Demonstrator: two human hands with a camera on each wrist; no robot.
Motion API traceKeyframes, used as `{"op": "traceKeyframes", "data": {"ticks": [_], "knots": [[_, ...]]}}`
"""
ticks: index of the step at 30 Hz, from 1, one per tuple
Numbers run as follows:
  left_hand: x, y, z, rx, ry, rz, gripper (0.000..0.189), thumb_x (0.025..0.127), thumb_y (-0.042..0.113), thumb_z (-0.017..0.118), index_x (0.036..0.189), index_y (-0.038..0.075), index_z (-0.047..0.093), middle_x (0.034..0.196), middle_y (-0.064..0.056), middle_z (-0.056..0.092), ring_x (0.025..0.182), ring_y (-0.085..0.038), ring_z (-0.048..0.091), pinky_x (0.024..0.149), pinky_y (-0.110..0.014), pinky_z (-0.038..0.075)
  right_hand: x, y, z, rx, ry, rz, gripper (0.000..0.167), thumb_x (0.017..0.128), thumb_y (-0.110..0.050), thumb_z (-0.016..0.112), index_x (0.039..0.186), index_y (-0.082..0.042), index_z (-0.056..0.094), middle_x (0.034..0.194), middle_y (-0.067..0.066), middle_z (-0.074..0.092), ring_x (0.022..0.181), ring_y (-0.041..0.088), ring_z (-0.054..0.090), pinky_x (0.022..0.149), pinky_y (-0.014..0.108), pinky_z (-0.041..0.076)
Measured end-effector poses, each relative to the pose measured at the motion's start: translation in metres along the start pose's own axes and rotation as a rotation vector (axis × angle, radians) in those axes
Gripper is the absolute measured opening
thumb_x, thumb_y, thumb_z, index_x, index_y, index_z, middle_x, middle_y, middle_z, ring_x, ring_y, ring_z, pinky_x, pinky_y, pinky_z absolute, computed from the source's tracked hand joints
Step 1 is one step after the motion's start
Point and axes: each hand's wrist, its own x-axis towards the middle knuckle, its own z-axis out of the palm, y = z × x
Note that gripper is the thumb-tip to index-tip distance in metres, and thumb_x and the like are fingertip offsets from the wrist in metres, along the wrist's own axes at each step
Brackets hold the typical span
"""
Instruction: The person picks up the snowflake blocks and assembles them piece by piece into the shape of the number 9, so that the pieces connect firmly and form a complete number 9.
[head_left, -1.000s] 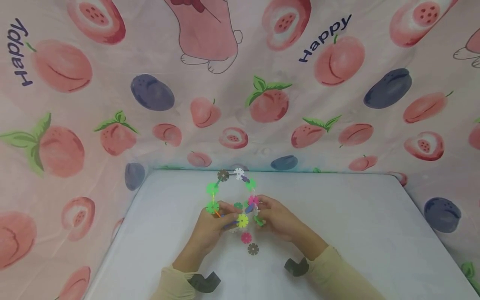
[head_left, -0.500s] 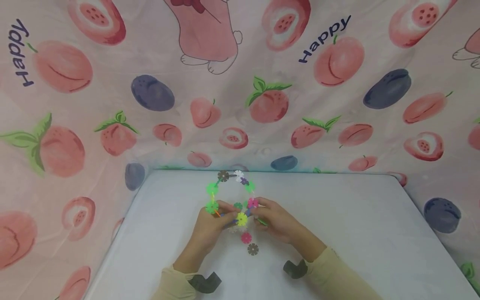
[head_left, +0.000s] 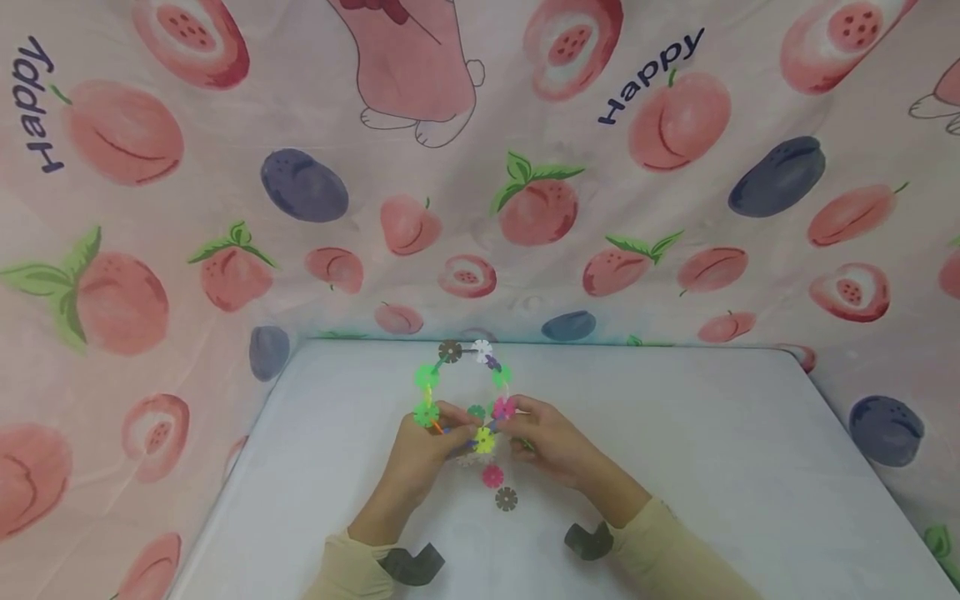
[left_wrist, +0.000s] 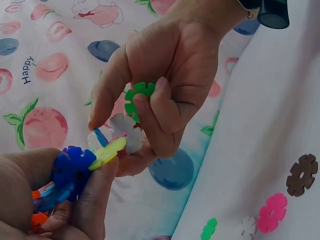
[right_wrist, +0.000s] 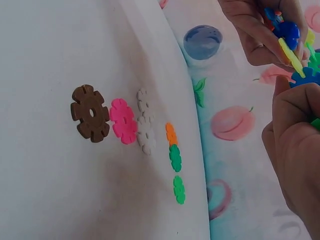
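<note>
A ring of notched plastic snowflake discs stands up between the hands, with a brown disc (head_left: 450, 352) and a white disc (head_left: 482, 351) at its top. My left hand (head_left: 427, 450) grips the ring's lower left, pinching a dark blue disc (left_wrist: 75, 172) joined to a yellow disc (head_left: 484, 440). On the other side my right hand (head_left: 555, 437) pinches the ring near a pink disc (head_left: 503, 408) and a blue disc (right_wrist: 306, 77) touching the yellow one. A loose green disc (left_wrist: 137, 95) is tucked in its curled fingers. Fingers partly hide the join.
Loose discs lie on the white table (head_left: 720, 433) beyond and below the hands: brown (right_wrist: 90, 114), pink (right_wrist: 123, 121), white (right_wrist: 145, 135), orange (right_wrist: 171, 133) and green (right_wrist: 175, 158). Fruit-printed cloth (head_left: 637, 333) rises behind and beside the table.
My right hand has shifted slightly left, bringing its end of the ring closer to the yellow disc. The green disc in its fingers shows less now. The left hand has barely moved.
</note>
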Motion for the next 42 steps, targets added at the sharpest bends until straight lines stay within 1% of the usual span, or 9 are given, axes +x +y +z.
{"op": "traceKeyframes", "data": {"ticks": [10, 16, 18, 21, 27, 30, 34, 38, 42], "knots": [[0.001, -0.003, -0.002, 0.013, 0.006, 0.004, 0.015, 0.085, 0.003, 0.075, 0.099, 0.0, 0.071, 0.101, -0.01, 0.077, 0.097, -0.021, 0.073, 0.084, -0.034, 0.062, -0.001, -0.002, 0.001, -0.007, -0.04, -0.051, 0.019, 0.097, -0.018, 0.07, 0.102, -0.008, 0.054, 0.065, -0.007, 0.045, 0.056, 0.009, 0.034, 0.053, 0.02, 0.032], [0.002, 0.0, -0.006, -0.006, -0.028, -0.007, 0.018, 0.087, 0.007, 0.076, 0.103, 0.003, 0.068, 0.102, -0.009, 0.076, 0.097, -0.021, 0.072, 0.088, -0.036, 0.062, -0.001, -0.001, -0.004, -0.051, -0.016, -0.017, 0.033, 0.1, -0.026, 0.066, 0.119, 0.0, 0.058, 0.075, -0.005, 0.051, 0.059, 0.011, 0.036, 0.055, 0.02, 0.035], [0.002, 0.0, -0.009, 0.001, -0.056, -0.007, 0.021, 0.088, 0.011, 0.078, 0.105, 0.004, 0.067, 0.102, -0.008, 0.075, 0.098, -0.02, 0.072, 0.09, -0.038, 0.061, -0.001, 0.0, -0.006, -0.062, 0.023, 0.016, 0.039, 0.102, -0.033, 0.063, 0.122, -0.001, 0.06, 0.075, -0.003, 0.05, 0.06, 0.012, 0.037, 0.056, 0.02, 0.037], [0.003, 0.0, -0.014, 0.027, -0.13, 0.015, 0.028, 0.089, 0.015, 0.079, 0.11, 0.004, 0.065, 0.107, -0.008, 0.075, 0.103, -0.02, 0.07, 0.093, -0.038, 0.06, -0.001, 0.002, -0.008, -0.052, 0.076, 0.046, 0.039, 0.103, -0.04, 0.058, 0.115, -0.003, 0.064, 0.067, -0.002, 0.042, 0.06, 0.013, 0.038, 0.055, 0.021, 0.036], [0.004, -0.003, -0.024, 0.015, -0.366, 0.114, 0.052, 0.085, 0.001, 0.079, 0.129, -0.003, 0.052, 0.126, -0.016, 0.066, 0.117, -0.025, 0.066, 0.09, -0.031, 0.058, 0.001, 0.004, -0.012, 0.02, 0.087, 0.005, 0.023, 0.105, -0.028, 0.058, 0.103, -0.007, 0.066, 0.068, -0.005, 0.042, 0.06, 0.009, 0.038, 0.056, 0.02, 0.036], [0.003, -0.002, -0.025, -0.028, -0.446, 0.096, 0.053, 0.089, 0.001, 0.075, 0.133, -0.005, 0.047, 0.127, -0.015, 0.06, 0.112, -0.026, 0.068, 0.09, -0.041, 0.061, 0.0, 0.004, -0.013, 0.06, 0.094, -0.014, 0.017, 0.104, -0.024, 0.059, 0.102, -0.009, 0.066, 0.071, -0.005, 0.044, 0.06, 0.008, 0.038, 0.055, 0.019, 0.036], [0.002, -0.002, -0.025, -0.047, -0.474, 0.063, 0.04, 0.097, 0.006, 0.067, 0.131, -0.002, 0.048, 0.12, -0.01, 0.058, 0.1, -0.024, 0.071, 0.089, -0.049, 0.06, -0.001, 0.003, -0.014, 0.078, 0.087, -0.032, 0.01, 0.103, -0.02, 0.061, 0.099, -0.012, 0.064, 0.074, -0.004, 0.045, 0.059, 0.009, 0.04, 0.055, 0.018, 0.037], [0.002, -0.003, -0.026, -0.034, -0.46, 0.074, 0.033, 0.098, 0.008, 0.067, 0.127, 0.003, 0.052, 0.114, -0.009, 0.059, 0.097, -0.022, 0.073, 0.09, -0.045, 0.061, -0.003, 0.0, -0.013, 0.088, 0.078, -0.05, 0.01, 0.103, -0.018, 0.06, 0.095, -0.013, 0.063, 0.073, -0.004, 0.046, 0.058, 0.008, 0.041, 0.054, 0.018, 0.038], [0.004, -0.007, -0.026, -0.039, -0.464, 0.102, 0.029, 0.099, 0.007, 0.065, 0.123, 0.001, 0.052, 0.112, -0.008, 0.058, 0.096, -0.022, 0.074, 0.091, -0.043, 0.061, -0.003, -0.003, -0.01, 0.1, 0.077, -0.07, 0.012, 0.104, -0.016, 0.059, 0.093, -0.013, 0.062, 0.072, -0.004, 0.046, 0.058, 0.008, 0.041, 0.054, 0.018, 0.037]]}}
